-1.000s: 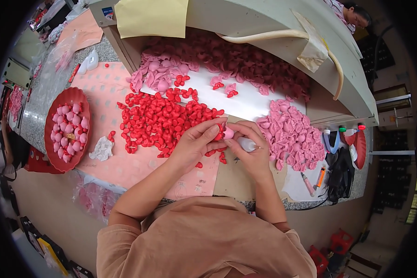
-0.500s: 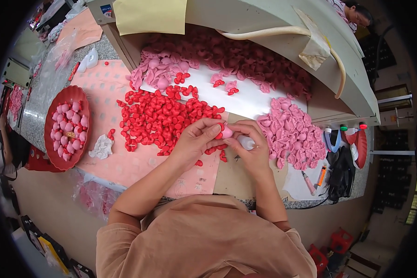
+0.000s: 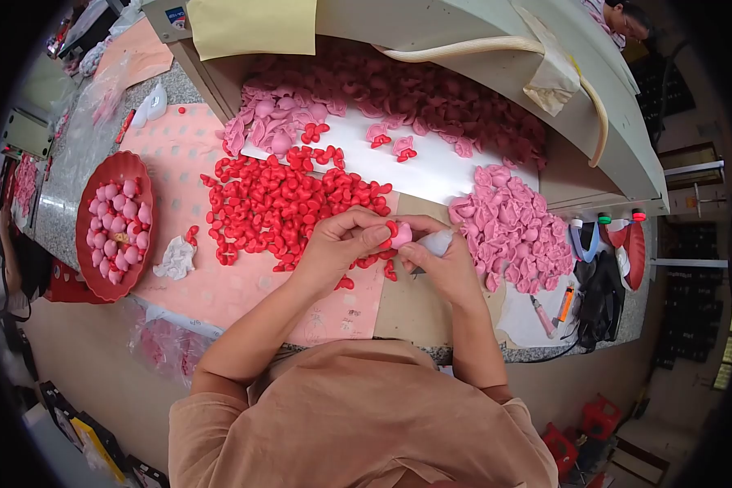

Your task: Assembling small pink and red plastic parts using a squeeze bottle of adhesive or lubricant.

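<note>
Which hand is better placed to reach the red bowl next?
Probably the left hand: the red bowl stands on that side, and that hand holds the small pink-and-red piece. The right hand lies farther from the bowl and holds a small pale bottle.

The person's left hand (image 3: 339, 248) pinches a small rounded pink and red piece (image 3: 401, 235), and the right hand (image 3: 454, 270) holds a translucent whitish bottle (image 3: 437, 241) beside it. Beyond the left hand lies a heap of glossy red curved pieces (image 3: 272, 203); to the right is a pile of pink ruffled pieces (image 3: 512, 236). Leftward stands a red scalloped dish (image 3: 87, 248) with pink balls.
</note>
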A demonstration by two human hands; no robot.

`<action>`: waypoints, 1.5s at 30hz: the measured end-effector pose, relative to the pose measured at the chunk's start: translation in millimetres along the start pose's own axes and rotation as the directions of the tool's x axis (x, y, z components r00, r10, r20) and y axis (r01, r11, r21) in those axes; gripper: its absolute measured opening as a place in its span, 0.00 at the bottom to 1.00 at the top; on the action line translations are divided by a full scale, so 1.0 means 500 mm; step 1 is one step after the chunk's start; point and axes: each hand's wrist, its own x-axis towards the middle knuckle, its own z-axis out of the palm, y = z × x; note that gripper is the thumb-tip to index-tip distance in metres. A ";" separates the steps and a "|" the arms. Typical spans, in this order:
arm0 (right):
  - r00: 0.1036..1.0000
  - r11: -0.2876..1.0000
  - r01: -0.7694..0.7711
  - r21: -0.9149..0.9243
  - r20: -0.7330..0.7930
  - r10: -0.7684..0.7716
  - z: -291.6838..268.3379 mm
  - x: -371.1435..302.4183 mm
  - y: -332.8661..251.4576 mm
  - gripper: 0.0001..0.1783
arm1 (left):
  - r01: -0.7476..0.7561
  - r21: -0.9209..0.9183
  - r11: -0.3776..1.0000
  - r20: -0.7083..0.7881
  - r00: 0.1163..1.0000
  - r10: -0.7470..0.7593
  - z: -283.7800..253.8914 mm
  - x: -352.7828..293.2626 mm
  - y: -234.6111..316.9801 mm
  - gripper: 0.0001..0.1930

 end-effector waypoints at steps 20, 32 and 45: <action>0.898 0.803 0.362 -0.473 -0.054 -0.437 0.033 0.006 0.008 0.18 | -0.286 0.248 0.926 0.201 0.950 0.239 0.008 -0.002 0.012 0.08; 0.828 0.828 0.505 -0.243 -0.137 -0.544 0.031 0.002 0.036 0.21 | 0.086 -0.504 0.859 0.180 0.984 0.007 0.021 -0.006 -0.025 0.07; 0.980 0.771 0.195 0.606 -0.082 -0.184 0.068 0.016 0.079 0.15 | 0.032 -0.543 0.839 0.207 0.973 0.097 0.012 -0.003 -0.049 0.09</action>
